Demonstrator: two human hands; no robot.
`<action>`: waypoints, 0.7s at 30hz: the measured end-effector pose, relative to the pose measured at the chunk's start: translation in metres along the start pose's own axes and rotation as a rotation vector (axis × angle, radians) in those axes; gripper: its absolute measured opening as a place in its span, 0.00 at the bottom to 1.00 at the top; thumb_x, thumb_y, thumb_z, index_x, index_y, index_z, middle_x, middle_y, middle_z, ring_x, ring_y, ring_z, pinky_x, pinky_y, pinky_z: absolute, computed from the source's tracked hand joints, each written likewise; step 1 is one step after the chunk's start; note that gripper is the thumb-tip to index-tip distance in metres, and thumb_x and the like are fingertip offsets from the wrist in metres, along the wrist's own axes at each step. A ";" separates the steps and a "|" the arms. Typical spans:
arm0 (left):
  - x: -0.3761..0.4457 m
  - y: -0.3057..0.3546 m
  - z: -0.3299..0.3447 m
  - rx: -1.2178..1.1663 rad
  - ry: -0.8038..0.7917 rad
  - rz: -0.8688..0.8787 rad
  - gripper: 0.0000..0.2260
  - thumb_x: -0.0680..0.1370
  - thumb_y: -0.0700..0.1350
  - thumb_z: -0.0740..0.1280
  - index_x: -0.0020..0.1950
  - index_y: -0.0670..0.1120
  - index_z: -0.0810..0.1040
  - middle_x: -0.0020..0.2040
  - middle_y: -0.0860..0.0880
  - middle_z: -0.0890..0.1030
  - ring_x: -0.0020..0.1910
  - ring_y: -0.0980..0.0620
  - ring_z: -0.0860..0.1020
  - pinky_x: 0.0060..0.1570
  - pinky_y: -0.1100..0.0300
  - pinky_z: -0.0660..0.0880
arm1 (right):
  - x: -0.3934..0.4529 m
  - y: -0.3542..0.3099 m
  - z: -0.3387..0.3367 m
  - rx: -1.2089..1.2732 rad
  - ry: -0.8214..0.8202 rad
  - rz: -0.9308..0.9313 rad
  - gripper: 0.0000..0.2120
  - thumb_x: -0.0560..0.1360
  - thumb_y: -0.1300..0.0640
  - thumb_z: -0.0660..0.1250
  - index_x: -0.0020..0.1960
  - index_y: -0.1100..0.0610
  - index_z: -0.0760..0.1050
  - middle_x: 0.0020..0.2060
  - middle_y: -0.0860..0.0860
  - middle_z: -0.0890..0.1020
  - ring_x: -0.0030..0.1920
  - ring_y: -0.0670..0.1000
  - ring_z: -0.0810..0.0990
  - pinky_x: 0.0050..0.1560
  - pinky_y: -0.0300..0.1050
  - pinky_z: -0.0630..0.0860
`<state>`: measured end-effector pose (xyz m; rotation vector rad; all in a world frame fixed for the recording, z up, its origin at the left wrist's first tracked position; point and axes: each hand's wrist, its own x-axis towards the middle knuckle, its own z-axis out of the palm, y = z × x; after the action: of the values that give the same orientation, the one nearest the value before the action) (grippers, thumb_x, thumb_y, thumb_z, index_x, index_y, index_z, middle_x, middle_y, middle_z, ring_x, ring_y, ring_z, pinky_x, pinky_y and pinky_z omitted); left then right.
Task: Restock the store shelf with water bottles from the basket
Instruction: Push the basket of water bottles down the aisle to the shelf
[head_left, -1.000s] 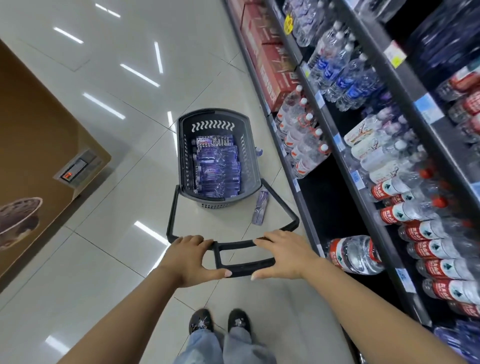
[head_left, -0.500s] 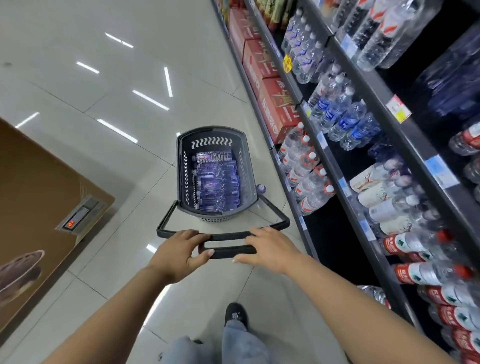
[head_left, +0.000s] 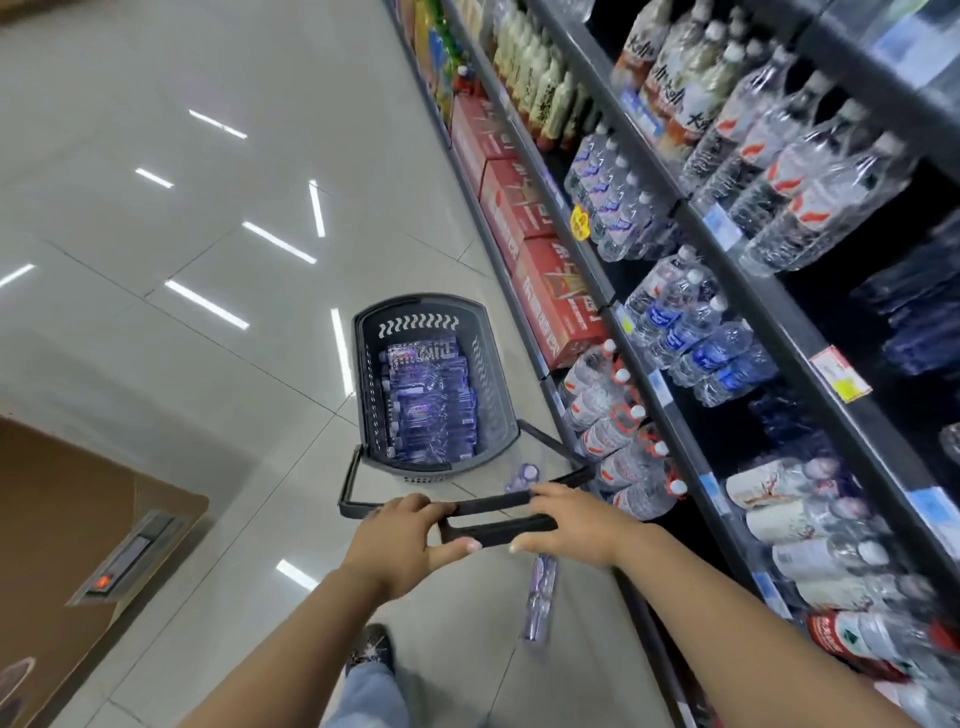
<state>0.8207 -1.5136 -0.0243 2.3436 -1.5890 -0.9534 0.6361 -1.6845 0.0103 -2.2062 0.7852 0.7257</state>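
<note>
A person's two hands grip the long pull handle (head_left: 493, 519) of a dark plastic basket (head_left: 488, 364) at centre frame, the left hand (head_left: 400, 545) with fingers curled over the upper bar and thumb hooked under the lower one, the right hand (head_left: 569, 522) with fingers wrapped over the grip from the other side, a hold that looks suited to steering the load along the aisle rather than lifting it. The basket, slotted along its walls and rounded at the corners, stands on the glossy pale tile floor (head_left: 208, 364) just beside the shelf unit (head_left: 691, 218) that fills the right of the frame. Inside lie the water bottles (head_left: 431, 405), clear crinkled plastic with purple labels, packed flat in rows (lying down, they sit below the rim). One loose bottle (head_left: 540, 597) of the same kind lies on the tiles below the right hand, another's cap end (head_left: 524, 475) showing just above it. The dark metal shelves carry upright clear bottles with white, red and blue caps, and red cartons (head_left: 550, 291) stand at floor level. Restocking looks not yet begun; the basket appears full.
</note>
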 end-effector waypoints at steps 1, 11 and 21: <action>0.008 -0.004 -0.006 0.004 -0.007 0.002 0.46 0.61 0.80 0.41 0.71 0.60 0.67 0.67 0.54 0.71 0.67 0.52 0.68 0.63 0.54 0.67 | 0.008 -0.003 -0.008 0.014 0.004 0.016 0.35 0.62 0.24 0.62 0.58 0.48 0.77 0.70 0.45 0.67 0.70 0.46 0.65 0.68 0.45 0.63; 0.091 -0.025 -0.076 0.107 0.044 0.137 0.43 0.64 0.77 0.35 0.61 0.58 0.74 0.61 0.60 0.75 0.63 0.55 0.71 0.60 0.57 0.65 | 0.080 -0.024 -0.084 -0.105 0.057 0.048 0.28 0.68 0.27 0.60 0.53 0.49 0.77 0.53 0.46 0.74 0.57 0.50 0.73 0.57 0.50 0.72; 0.185 -0.017 -0.178 0.202 0.152 0.049 0.17 0.81 0.60 0.54 0.61 0.53 0.74 0.58 0.55 0.78 0.58 0.52 0.75 0.48 0.56 0.69 | 0.167 -0.036 -0.189 -0.196 0.251 -0.024 0.26 0.74 0.32 0.55 0.62 0.49 0.71 0.59 0.52 0.77 0.61 0.56 0.73 0.54 0.49 0.69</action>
<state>0.9804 -1.7079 0.0305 2.4269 -1.7441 -0.6139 0.8226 -1.8566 0.0284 -2.5138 0.8378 0.5389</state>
